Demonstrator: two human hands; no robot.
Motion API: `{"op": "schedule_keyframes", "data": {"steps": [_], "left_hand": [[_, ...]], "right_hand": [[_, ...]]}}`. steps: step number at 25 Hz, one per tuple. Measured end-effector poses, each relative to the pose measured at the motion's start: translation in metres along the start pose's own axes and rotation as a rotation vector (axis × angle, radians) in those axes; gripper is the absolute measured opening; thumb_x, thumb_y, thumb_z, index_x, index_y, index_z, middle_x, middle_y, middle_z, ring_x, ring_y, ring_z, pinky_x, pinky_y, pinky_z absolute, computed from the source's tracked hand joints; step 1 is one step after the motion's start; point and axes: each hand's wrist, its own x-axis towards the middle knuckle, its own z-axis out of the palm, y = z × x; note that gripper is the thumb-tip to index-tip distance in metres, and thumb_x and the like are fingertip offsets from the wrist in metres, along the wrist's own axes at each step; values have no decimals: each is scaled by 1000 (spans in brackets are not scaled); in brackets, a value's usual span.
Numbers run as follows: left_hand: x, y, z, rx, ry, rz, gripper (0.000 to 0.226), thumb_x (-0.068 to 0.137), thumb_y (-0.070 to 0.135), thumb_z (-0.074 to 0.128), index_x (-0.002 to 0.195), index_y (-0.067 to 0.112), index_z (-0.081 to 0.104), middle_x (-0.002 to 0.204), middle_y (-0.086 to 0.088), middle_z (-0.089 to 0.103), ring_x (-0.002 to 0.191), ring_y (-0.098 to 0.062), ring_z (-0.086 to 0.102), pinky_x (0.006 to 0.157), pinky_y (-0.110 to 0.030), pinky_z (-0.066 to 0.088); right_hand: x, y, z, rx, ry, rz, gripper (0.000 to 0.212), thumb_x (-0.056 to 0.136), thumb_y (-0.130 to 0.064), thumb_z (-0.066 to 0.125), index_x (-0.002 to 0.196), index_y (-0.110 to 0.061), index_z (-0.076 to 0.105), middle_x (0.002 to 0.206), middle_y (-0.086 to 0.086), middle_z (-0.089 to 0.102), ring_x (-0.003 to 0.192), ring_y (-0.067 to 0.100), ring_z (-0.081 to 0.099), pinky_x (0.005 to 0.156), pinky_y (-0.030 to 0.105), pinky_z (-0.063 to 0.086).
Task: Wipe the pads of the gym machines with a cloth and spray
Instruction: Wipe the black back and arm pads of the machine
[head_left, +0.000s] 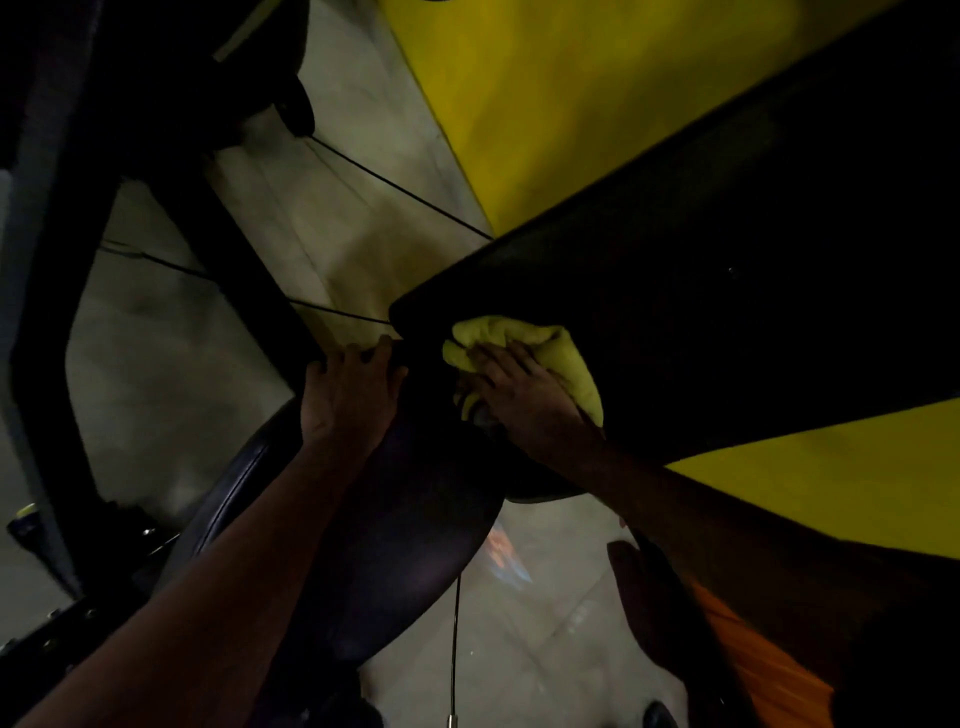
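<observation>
Right hand (519, 397) presses the bunched cloth (550, 345) flat-fingered onto the pad (727, 270) near its corner. Left hand (350, 397) rests on the seat (410, 525), its grip unclear.

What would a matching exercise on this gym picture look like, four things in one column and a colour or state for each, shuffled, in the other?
1 cloth
2 long pad
3 floor
4 right hand

A pale grey
B pressing on the cloth
C yellow-green, bunched
D black

Pairs: 1-C, 2-D, 3-A, 4-B
</observation>
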Motion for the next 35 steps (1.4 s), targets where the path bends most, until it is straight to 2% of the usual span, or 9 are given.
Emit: {"op": "schedule_keyframes", "data": {"steps": [4, 7, 11, 15, 19, 22, 24, 26, 35], "left_hand": [[-4, 29, 9, 107, 4, 136, 59, 99, 24, 38, 156, 18, 26, 158, -17, 30, 140, -37, 34, 113, -52, 30], [-10, 34, 17, 133, -34, 264, 61, 93, 22, 32, 154, 21, 34, 160, -15, 28, 146, -38, 24, 120, -50, 18], [-6, 28, 15, 44, -46, 242, 61, 82, 22, 58, 143, 20, 53, 152, -13, 43, 142, -37, 32, 117, -50, 24], [-2, 48, 2, -81, -100, 123, 54, 80, 33, 47, 128, 18, 63, 139, -11, 55, 133, -37, 43, 113, -53, 28], [29, 89, -41, -533, -210, -77, 65, 98, 42, 53, 151, 9, 32, 149, -21, 41, 137, -40, 39, 113, -48, 32], [42, 115, -57, -725, 5, -52, 68, 98, 45, 51, 149, 4, 31, 148, -21, 38, 135, -39, 41, 111, -49, 36], [45, 121, -68, -776, 202, -17, 63, 99, 41, 46, 150, 8, 33, 145, -18, 38, 132, -36, 45, 108, -46, 40], [61, 133, -87, -850, 195, 37, 52, 104, 37, 39, 151, 15, 36, 148, -12, 39, 133, -29, 45, 106, -36, 37], [99, 140, -80, -609, 58, 240, 56, 105, 46, 32, 151, 14, 32, 148, -18, 38, 132, -37, 43, 105, -49, 35]], "right_hand": [[-37, -37, 37, 152, -82, 77, 60, 90, -45, 51, 140, -13, 58, 154, 14, 46, 142, 31, 44, 123, 47, 20], [-71, -56, 50, 264, -64, 157, 72, 66, -21, 80, 135, -8, 63, 151, 14, 51, 137, 30, 51, 122, 45, 25], [-77, -56, 48, 357, 58, 219, 60, 64, -9, 66, 125, -8, 69, 140, 14, 61, 129, 31, 59, 121, 46, 31], [-111, -65, 55, 502, 133, 419, 58, 80, -11, 38, 132, -14, 65, 152, 10, 50, 139, 27, 50, 119, 45, 24], [-122, -61, 54, 530, 276, 561, 66, 79, -11, 42, 143, -20, 57, 160, 4, 39, 146, 20, 39, 120, 42, 23], [-113, -43, 44, 548, 435, 718, 61, 85, -20, 60, 145, -23, 54, 158, 5, 42, 144, 23, 42, 118, 41, 22], [-120, -32, 43, 566, 512, 778, 76, 78, -22, 80, 148, -25, 50, 159, 4, 41, 145, 23, 40, 119, 40, 19], [-129, -22, 44, 573, 560, 789, 85, 72, -17, 84, 149, -24, 49, 160, 5, 39, 147, 23, 37, 121, 37, 13], [-126, 22, 10, 643, 703, 929, 73, 82, -21, 69, 152, -24, 46, 163, 5, 33, 154, 18, 21, 120, 39, 12]]}}
